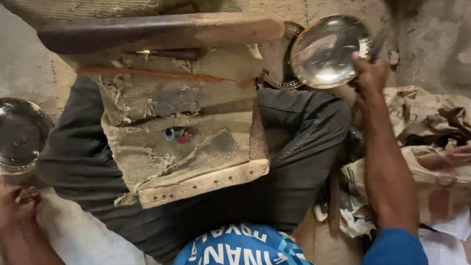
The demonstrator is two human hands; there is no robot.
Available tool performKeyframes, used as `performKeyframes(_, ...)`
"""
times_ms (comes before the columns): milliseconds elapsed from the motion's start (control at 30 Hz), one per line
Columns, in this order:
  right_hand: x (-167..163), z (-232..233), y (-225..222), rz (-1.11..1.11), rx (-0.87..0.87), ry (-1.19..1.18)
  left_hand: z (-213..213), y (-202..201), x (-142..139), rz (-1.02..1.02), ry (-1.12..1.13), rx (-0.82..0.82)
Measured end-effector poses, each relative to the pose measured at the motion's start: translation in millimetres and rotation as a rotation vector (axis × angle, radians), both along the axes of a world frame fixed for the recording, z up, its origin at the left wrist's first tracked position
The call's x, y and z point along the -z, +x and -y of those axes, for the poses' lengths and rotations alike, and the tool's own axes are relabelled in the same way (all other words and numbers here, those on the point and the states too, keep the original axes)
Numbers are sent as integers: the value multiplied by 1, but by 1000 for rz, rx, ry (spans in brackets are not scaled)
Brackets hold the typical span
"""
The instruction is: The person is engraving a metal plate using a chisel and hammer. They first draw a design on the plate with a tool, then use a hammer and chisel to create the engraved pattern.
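Closest to us, our blue shirt [240,245] and dark trousers [294,147] fill the lower view, with a worn wooden work block [186,142] wrapped in frayed sacking resting across our lap. Our right hand [369,73] is closed on the rim of a shiny steel bowl [326,49], holding it up just beyond the block's far end. Behind that bowl, partly hidden, sits what looks like another round metal piece [282,73]. Our left hand [17,201] is low at our side, fingers curled loosely with nothing in them, just below a second steel bowl [19,135] lying on the floor. We judge the work midway: one bowl in hand, one set aside. Crumpled sacks [431,142] lie beside the right forearm.
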State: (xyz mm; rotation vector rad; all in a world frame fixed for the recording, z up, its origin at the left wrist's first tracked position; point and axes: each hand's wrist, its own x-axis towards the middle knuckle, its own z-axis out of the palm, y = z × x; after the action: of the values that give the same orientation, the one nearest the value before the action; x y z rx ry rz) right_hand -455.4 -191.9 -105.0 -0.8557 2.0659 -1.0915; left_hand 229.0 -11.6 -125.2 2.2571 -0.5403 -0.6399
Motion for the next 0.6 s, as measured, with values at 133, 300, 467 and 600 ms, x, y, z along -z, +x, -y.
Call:
performKeyframes(133, 10, 9, 32, 266, -265, 5, 19, -14, -7, -63, -106, -47)
performKeyframes(300, 4, 12, 36, 8, -221, -79, 30, -21, -15, -105, -163, -69)
performKeyframes(467, -6, -7, 11, 25, -224, -20, 30, -17, -12, -136, -215, -107)
performKeyframes(600, -8, -36, -7, 50, -247, -17, 25, -8, -8, -160, -279, -115)
